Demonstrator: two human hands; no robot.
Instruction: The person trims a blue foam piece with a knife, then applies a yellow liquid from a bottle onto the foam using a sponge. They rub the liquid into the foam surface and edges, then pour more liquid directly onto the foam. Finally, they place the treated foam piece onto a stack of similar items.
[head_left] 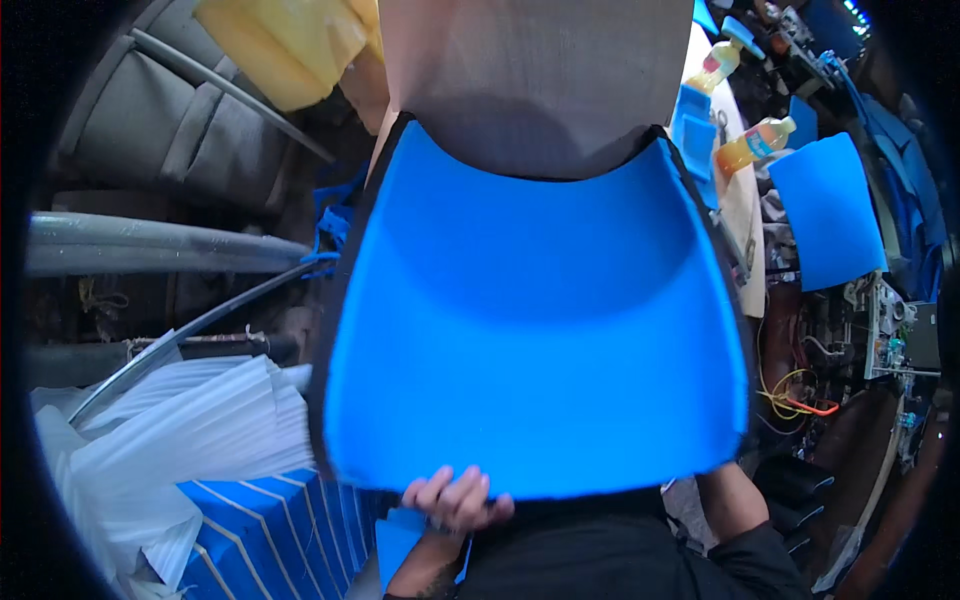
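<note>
A large curved blue panel (530,390) with black edging lies in front of me, its sides bent upward like a chair shell. Its far edge dips in the middle and rests against or over a pale wooden board (540,60). My left hand (460,500) has its fingers curled over the panel's near edge, left of the middle. At the near right corner, my right wrist (732,495) goes in under the panel, which hides the fingers of that hand.
White foam sheeting (190,420) and a stack of blue pieces (270,520) lie at the left, below a metal tube (160,245). Two bottles of orange liquid (755,145) stand or lie at the right, near another blue panel (828,210). Yellow foam (285,50) sits far left.
</note>
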